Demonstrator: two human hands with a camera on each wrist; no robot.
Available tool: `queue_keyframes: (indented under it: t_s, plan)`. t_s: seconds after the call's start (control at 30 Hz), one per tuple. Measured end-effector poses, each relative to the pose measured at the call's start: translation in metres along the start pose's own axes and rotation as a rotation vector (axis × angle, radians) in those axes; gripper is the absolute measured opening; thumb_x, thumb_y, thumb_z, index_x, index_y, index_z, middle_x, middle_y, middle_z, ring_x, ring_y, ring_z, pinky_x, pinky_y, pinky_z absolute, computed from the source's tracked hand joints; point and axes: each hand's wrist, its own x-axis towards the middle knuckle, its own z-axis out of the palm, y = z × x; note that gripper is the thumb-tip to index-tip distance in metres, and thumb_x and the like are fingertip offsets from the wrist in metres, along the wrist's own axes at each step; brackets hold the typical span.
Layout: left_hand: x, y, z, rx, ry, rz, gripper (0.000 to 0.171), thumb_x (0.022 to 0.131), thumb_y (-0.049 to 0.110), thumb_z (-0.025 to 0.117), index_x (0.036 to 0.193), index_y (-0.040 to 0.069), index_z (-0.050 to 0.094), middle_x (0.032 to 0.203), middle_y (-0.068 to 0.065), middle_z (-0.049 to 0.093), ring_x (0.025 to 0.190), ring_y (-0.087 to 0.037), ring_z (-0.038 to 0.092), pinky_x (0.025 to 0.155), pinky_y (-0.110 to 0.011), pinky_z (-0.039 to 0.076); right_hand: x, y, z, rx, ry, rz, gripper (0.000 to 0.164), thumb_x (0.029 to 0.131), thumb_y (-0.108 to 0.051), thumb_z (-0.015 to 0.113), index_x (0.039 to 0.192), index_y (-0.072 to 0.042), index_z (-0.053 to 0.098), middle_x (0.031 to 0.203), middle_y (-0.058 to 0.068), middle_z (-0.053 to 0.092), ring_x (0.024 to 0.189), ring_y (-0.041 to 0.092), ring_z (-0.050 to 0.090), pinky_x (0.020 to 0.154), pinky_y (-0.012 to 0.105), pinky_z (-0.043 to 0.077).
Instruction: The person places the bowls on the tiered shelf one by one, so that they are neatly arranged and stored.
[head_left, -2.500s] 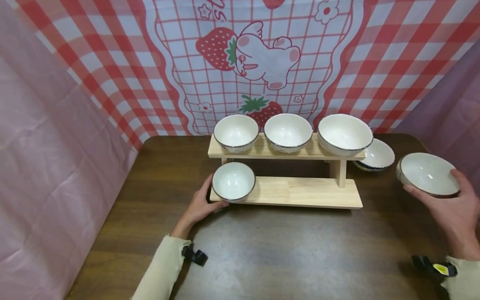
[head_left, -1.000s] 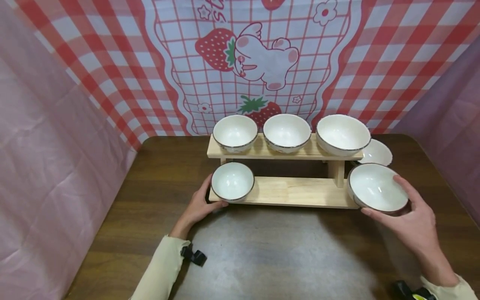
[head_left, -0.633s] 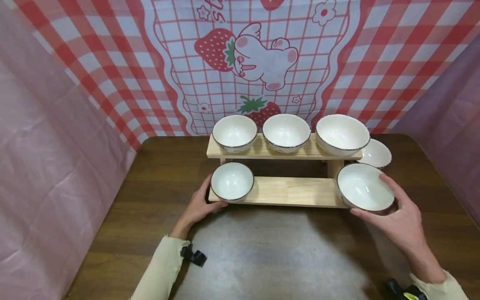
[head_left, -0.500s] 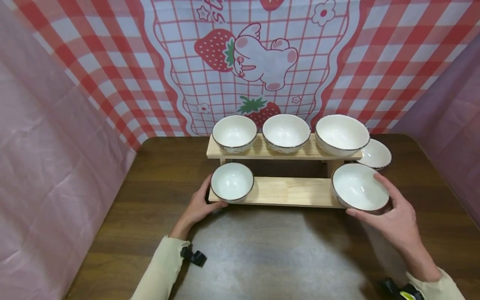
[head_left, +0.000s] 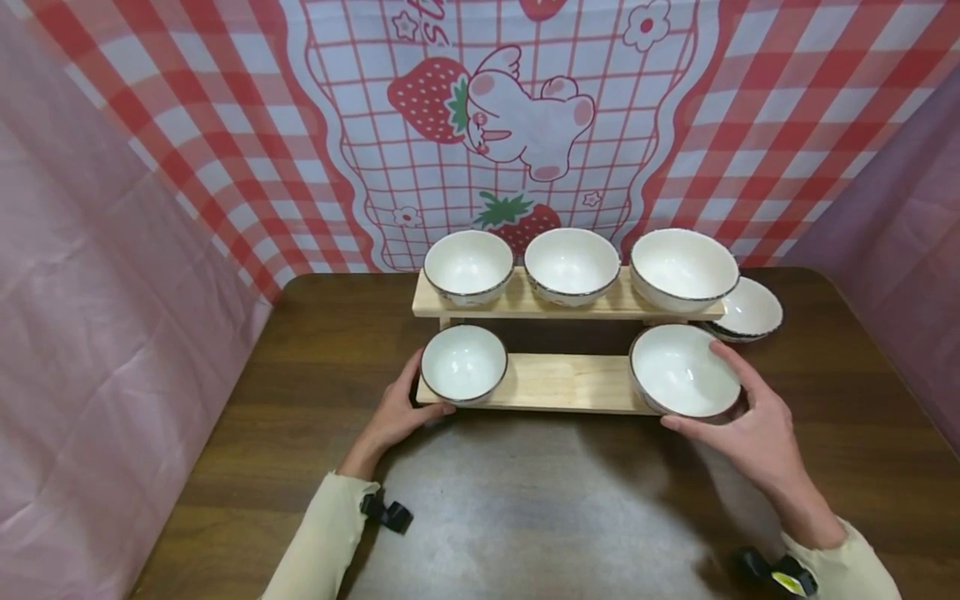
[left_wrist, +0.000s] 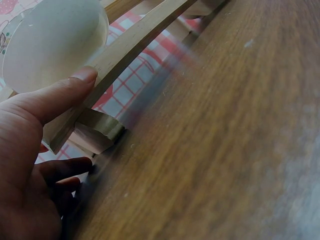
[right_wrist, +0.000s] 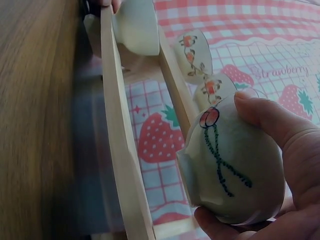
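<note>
A two-tier wooden stand (head_left: pixel 570 382) holds white, dark-rimmed bowls. My right hand (head_left: pixel 750 433) holds a white bowl (head_left: pixel 684 371) over the right end of the lower shelf, thumb at its front and fingers round its right side. In the right wrist view, this bowl (right_wrist: pixel 240 160) shows a painted red flower with green stems, and a gap separates its foot from the shelf. My left hand (head_left: pixel 395 412) grips the lower shelf's left end beside a smaller bowl (head_left: pixel 464 364); in the left wrist view its thumb (left_wrist: pixel 75 92) presses the shelf's front edge, fingers below.
Three bowls stand along the upper shelf: left (head_left: pixel 469 265), middle (head_left: pixel 572 262) and right (head_left: pixel 684 267). Behind the stand's right end, more stacked bowls (head_left: pixel 752 310) sit on the brown table (head_left: pixel 525 508). A strawberry-print cloth (head_left: pixel 525 108) hangs at the back.
My right hand has carried its bowl leftward, from beyond the stand's right side to over the lower shelf's right end. My left hand stays where it was.
</note>
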Motion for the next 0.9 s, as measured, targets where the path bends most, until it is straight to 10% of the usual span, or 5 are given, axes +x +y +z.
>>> queue_keyframes:
  t_s: [0.43, 0.7, 0.9]
  plan:
    - [0.000, 0.000, 0.000, 0.003, 0.000, -0.002, 0.102, 0.077, 0.023, 0.087, 0.159, 0.018, 0.025, 0.160, -0.014, 0.039, 0.147, -0.035, 0.039, 0.120, -0.057, 0.029, 0.003, -0.016, 0.020, 0.005, -0.069, -0.034, 0.106, 0.059, -0.024, 0.098, 0.151, -0.021, 0.045, 0.141, 0.022, 0.055, 0.100, -0.015, 0.041, 0.078, 0.000, 0.032]
    - [0.000, 0.001, 0.000, 0.033, 0.010, 0.001, 0.100, 0.077, 0.024, 0.087, 0.158, 0.020, 0.028, 0.157, -0.014, 0.044, 0.144, -0.035, 0.043, 0.119, -0.056, 0.031, 0.004, -0.026, 0.032, 0.016, -0.143, -0.033, 0.105, 0.064, -0.029, 0.096, 0.153, -0.021, 0.041, 0.149, 0.021, 0.048, 0.119, 0.032, 0.053, 0.079, 0.002, 0.033]
    - [0.000, 0.001, 0.000, 0.036, 0.009, 0.004, 0.099, 0.077, 0.025, 0.087, 0.157, 0.020, 0.029, 0.157, -0.014, 0.044, 0.144, -0.035, 0.043, 0.118, -0.056, 0.032, 0.006, -0.030, 0.043, 0.050, -0.164, -0.058, 0.105, 0.064, -0.026, 0.096, 0.152, -0.018, 0.042, 0.146, 0.022, 0.050, 0.116, 0.030, 0.053, 0.078, 0.001, 0.035]
